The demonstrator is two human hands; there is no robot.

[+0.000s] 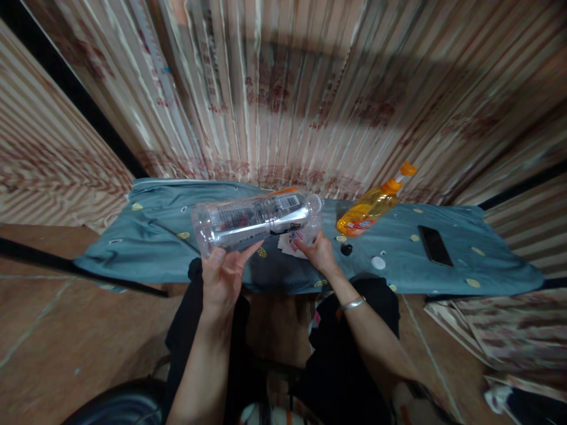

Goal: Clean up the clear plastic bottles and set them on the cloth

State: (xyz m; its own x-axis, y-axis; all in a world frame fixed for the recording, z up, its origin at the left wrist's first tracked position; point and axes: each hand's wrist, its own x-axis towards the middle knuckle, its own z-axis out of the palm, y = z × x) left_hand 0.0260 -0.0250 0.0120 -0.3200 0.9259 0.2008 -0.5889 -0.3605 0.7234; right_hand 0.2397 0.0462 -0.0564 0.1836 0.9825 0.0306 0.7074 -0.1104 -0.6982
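A large clear plastic bottle (pixel 248 221) lies tilted on its side in the air above the cloth, its base to the left and its open-looking neck to the right. A silver label with dark print runs along it. My left hand (pixel 224 274) holds the base end from below, with the thumb against the near side. At the neck end, my right hand (pixel 319 252) is closed on the clear plastic; its fingertips are partly hidden. Beneath the bottle, beside my right hand, lies a pale piece of paper with pink marks (pixel 290 245).
A blue-green cloth (pixel 443 277) covers the narrow table. An orange pump bottle (pixel 367 211) stands to the right of the neck. Nearer me are a small black object (pixel 346 249) and a white disc (pixel 378 262). A phone (pixel 434 245) lies farther right. Striped curtains (pixel 283 88) hang behind.
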